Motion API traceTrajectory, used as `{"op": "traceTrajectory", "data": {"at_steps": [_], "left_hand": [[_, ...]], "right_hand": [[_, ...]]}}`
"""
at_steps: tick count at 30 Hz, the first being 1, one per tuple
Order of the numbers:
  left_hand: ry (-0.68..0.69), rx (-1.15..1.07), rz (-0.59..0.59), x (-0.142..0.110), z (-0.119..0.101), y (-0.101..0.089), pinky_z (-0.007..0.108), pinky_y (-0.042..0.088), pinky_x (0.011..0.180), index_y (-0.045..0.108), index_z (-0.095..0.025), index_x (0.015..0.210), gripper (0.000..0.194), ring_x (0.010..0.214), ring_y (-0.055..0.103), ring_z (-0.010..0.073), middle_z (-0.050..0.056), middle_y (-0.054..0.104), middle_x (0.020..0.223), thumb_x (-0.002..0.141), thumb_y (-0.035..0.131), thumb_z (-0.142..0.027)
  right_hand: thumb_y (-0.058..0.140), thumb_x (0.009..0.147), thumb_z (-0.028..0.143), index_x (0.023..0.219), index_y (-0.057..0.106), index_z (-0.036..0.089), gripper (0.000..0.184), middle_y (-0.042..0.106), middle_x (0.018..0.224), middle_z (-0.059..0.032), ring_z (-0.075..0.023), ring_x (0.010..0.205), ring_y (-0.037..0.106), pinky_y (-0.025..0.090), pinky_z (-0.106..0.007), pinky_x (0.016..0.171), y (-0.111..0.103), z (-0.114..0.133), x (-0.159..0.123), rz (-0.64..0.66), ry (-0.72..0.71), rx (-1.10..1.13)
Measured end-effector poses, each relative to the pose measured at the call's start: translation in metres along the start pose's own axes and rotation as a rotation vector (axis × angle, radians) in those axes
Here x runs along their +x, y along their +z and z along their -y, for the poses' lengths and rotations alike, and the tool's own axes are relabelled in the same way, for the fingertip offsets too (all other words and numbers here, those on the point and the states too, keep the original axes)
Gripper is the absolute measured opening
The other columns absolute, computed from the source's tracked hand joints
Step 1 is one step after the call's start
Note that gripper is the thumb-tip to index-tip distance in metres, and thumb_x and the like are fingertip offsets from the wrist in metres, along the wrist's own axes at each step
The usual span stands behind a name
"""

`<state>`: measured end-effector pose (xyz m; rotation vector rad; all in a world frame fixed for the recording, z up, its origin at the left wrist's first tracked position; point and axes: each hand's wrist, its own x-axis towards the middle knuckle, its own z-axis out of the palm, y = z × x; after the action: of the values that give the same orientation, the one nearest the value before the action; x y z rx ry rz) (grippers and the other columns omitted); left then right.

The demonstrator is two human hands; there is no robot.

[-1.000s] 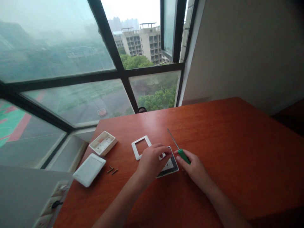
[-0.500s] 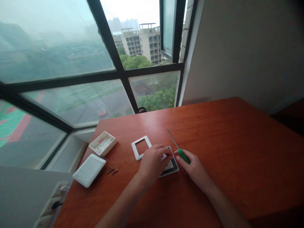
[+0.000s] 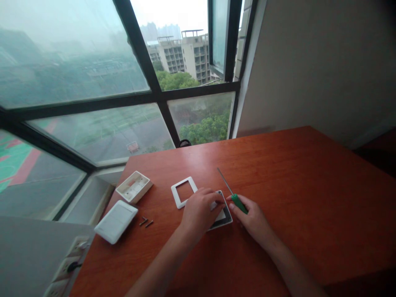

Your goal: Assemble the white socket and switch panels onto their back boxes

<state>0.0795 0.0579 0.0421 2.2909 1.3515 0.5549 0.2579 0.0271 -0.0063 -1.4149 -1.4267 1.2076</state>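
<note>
A square switch module (image 3: pixel 223 215) with a dark border lies on the red-brown table (image 3: pixel 293 185). My left hand (image 3: pixel 198 212) rests on top of it with fingers curled, covering most of it. My right hand (image 3: pixel 252 218) touches its right edge and grips a green-handled screwdriver (image 3: pixel 236 199), whose metal shaft points away and to the left. A white square frame (image 3: pixel 184 192) lies just left of my left hand.
A white back box (image 3: pixel 134 186) and a white cover plate (image 3: pixel 116 220) sit near the table's left edge, with a few small screws (image 3: pixel 146 222) beside them. A power strip (image 3: pixel 66 264) lies lower left. Windows stand behind; a wall is at right.
</note>
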Motion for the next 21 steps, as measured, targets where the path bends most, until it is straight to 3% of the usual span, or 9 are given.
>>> {"op": "traceTrajectory", "data": {"at_steps": [11, 16, 21], "left_hand": [[-0.015, 0.02, 0.033, -0.002, -0.004, -0.002, 0.027, 0.044, 0.071, 0.071, -0.025, 0.09, 0.008, 0.081, 0.061, 0.0183, 0.003, 0.065, 0.088, 0.083, 0.067, -0.023], [-0.009, -0.043, -0.048, -0.008, 0.001, -0.007, 0.031, 0.047, 0.079, 0.069, -0.023, 0.096, 0.012, 0.09, 0.06, 0.0204, 0.005, 0.064, 0.095, 0.087, 0.062, -0.025], [0.007, -0.073, -0.106, -0.025, 0.011, -0.012, 0.04, 0.046, 0.093, 0.062, -0.023, 0.114, 0.029, 0.108, 0.056, 0.0244, 0.008, 0.058, 0.118, 0.085, 0.063, -0.024]], "right_hand": [[0.055, 0.086, 0.039, 0.101, 0.068, 0.017, 0.029, 0.073, 0.097, -0.0086, -0.0258, 0.093, 0.065, 0.049, -0.034, 0.081, -0.001, 0.001, 0.0, -0.002, -0.008, -0.003], [0.055, 0.086, 0.044, 0.101, 0.067, 0.017, 0.033, 0.07, 0.084, -0.0058, -0.0221, 0.078, 0.065, 0.049, -0.031, 0.069, 0.0, 0.001, -0.002, -0.003, 0.023, -0.008], [0.045, 0.091, 0.045, 0.116, 0.06, 0.016, 0.041, 0.066, 0.074, -0.0033, -0.0185, 0.064, 0.062, 0.048, -0.03, 0.059, -0.009, 0.007, -0.006, 0.016, 0.054, -0.064]]}}
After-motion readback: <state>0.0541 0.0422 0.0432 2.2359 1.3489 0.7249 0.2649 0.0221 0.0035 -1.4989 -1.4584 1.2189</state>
